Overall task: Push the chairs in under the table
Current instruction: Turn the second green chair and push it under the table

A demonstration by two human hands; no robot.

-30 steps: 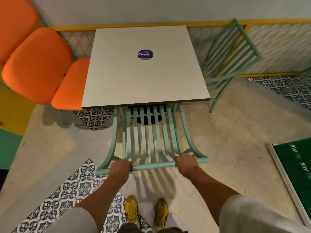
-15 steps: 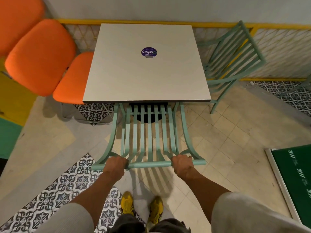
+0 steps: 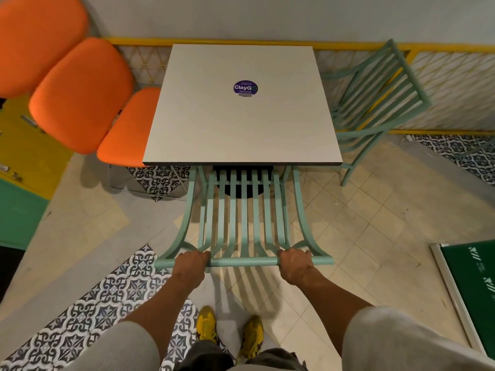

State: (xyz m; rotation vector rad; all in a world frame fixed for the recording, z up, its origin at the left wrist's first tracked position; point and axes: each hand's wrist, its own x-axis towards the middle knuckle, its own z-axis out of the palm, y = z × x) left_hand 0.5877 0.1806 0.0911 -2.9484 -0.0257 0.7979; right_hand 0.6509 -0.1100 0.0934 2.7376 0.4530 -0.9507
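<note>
A mint-green slatted chair (image 3: 243, 218) stands in front of me with its seat tucked under the near edge of a square light-grey table (image 3: 241, 124). Only its backrest shows. My left hand (image 3: 190, 265) and my right hand (image 3: 294, 264) both grip the backrest's top rail, one toward each end. A second mint-green slatted chair (image 3: 375, 103) stands at the table's right side, set at an angle with its seat partly under the top. An orange padded chair (image 3: 126, 129) sits at the table's left side, its seat edge just under the top.
A purple round sticker (image 3: 245, 88) marks the tabletop. Another orange chair (image 3: 34, 36) is at the far left. A yellow lattice railing (image 3: 442, 84) runs behind the table. A green board (image 3: 474, 287) lies on the floor at right. My yellow shoes (image 3: 230, 333) stand behind the chair.
The near chair has slid a little further under the table, with less of the backrest showing below the table edge. Both hands keep their grip on the top rail.
</note>
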